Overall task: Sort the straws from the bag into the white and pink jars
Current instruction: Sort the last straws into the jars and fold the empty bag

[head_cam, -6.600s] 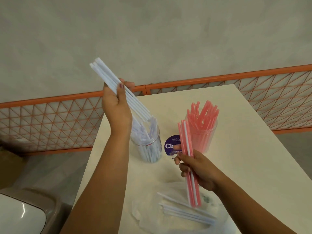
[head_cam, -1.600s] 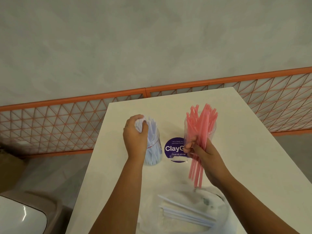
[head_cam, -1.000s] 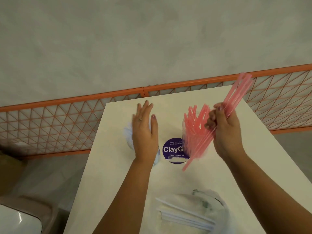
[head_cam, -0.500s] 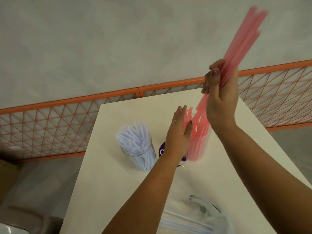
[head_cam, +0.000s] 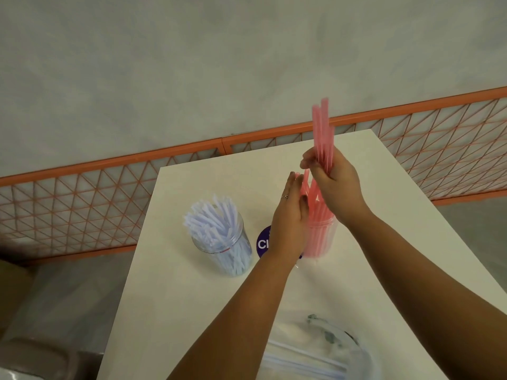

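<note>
Since half a second ago the right hand (head_cam: 333, 185) has lowered its clenched bundle of pink straws (head_cam: 323, 138) from high and tilted to upright, directly over the pink jar (head_cam: 319, 237). The left hand (head_cam: 290, 218), flat and open with nothing in it, stands against the jar's 9 o'clock side, apparently steadying the straws inside. Judgement: insertion imminent. The white jar (head_cam: 222, 242) sits at 9 o'clock from it, already filled. White straws remain in the bag (head_cam: 310, 355) at 6 o'clock. White table (head_cam: 178, 297); orange lattice railing (head_cam: 82, 198); grey wall behind.
</note>
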